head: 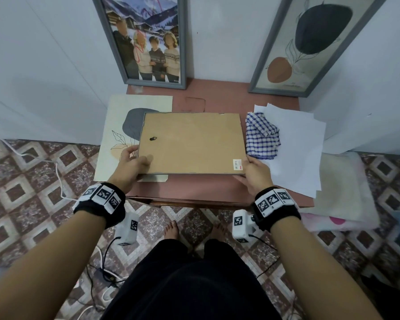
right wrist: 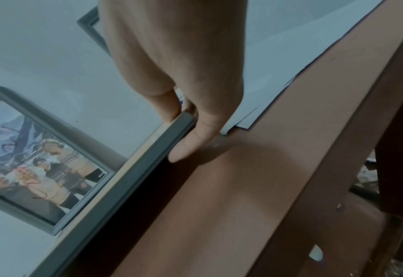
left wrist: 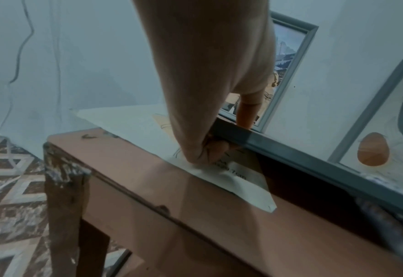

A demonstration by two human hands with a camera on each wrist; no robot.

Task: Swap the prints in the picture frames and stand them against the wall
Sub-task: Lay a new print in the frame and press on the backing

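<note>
A grey picture frame (head: 192, 142) lies face down over the table with its brown backing board up. My left hand (head: 134, 161) grips its near left corner, thumb on the backing and fingers underneath. My right hand (head: 254, 172) grips the near right corner by the price sticker. In the wrist views the frame's grey near edge (left wrist: 290, 155) (right wrist: 129, 178) sits raised off the table, with shadow beneath. A loose abstract print (head: 125, 116) lies flat under the frame's left side. A family photo frame (head: 146, 40) and an abstract art frame (head: 310, 47) lean against the wall.
The reddish table (head: 217, 188) is small and set into a white corner. A blue checked cloth (head: 261, 135) lies on white paper sheets (head: 298, 148) at its right, overhanging the edge. A pale cushion (head: 342, 192) sits right of the table. Cables (head: 58, 172) trail on the tiled floor.
</note>
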